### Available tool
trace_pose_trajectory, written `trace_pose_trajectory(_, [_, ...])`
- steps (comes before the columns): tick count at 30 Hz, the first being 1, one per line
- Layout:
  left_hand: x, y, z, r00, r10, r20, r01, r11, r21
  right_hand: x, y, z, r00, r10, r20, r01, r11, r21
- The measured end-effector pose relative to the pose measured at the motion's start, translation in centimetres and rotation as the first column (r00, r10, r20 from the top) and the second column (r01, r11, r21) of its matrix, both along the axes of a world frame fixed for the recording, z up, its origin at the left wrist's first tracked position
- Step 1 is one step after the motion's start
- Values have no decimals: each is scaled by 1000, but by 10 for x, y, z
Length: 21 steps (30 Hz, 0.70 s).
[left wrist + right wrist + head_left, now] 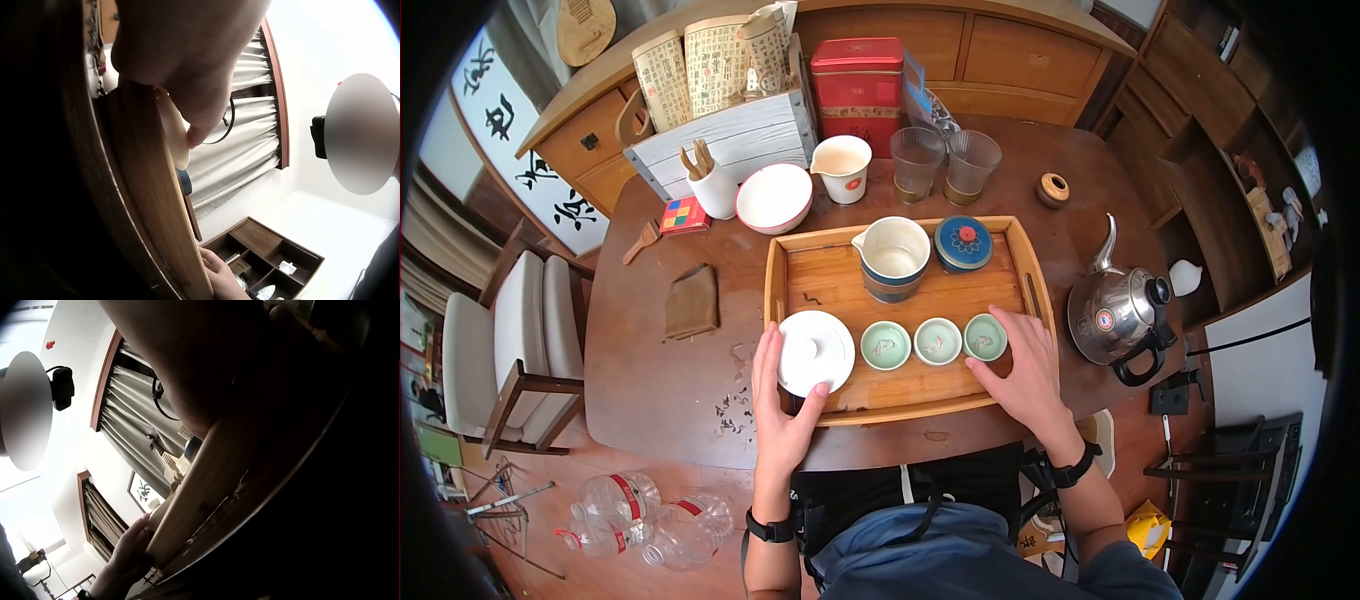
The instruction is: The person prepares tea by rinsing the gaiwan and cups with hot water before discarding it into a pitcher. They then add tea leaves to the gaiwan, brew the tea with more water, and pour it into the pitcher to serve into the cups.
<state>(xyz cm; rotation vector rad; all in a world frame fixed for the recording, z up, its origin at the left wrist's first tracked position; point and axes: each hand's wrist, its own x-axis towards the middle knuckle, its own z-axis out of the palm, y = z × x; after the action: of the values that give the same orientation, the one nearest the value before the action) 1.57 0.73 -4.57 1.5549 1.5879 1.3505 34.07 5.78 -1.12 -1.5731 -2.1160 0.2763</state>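
In the head view, my left hand (782,415) lies at the left end of a wooden tea tray (890,405), fingers straight alongside a white lid (832,372) with a round knob. Its thumb reaches the lid's near rim. On the tray's right side my right hand (1032,372) spreads its fingers and thumb beside the rightmost of three pale green teacups (986,345), fingertips right at the rim. The other cups, a middle one (937,350) and a left one (886,355), stand in a row. Behind them are a spouted pitcher (894,250) and a blue lid (964,250) with a red knob.
A steel kettle (1108,318) stands right of the tray. Beyond the tray are a white bowl (774,200), a white pitcher (841,180) and two ribbed glasses (917,165). A folded brown cloth (691,302) and scattered tea leaves (733,412) lie to the left.
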Motion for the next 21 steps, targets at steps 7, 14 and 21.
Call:
trace_pose_trajectory(7, [0,0,0,1000,1,11,-1,1000,-2,0,0,1,1000,-7,-13,6,1000,-19])
trace_pose_trajectory(14, [0,0,-1,1000,1,8,-1,1000,6,0,0,1,1000,-6,-14,6,1000,-17])
trace_pose_trajectory(21, [-1,0,-3,1000,1,19,-1,1000,12,0,0,0,1000,-1,-15,1,1000,-3])
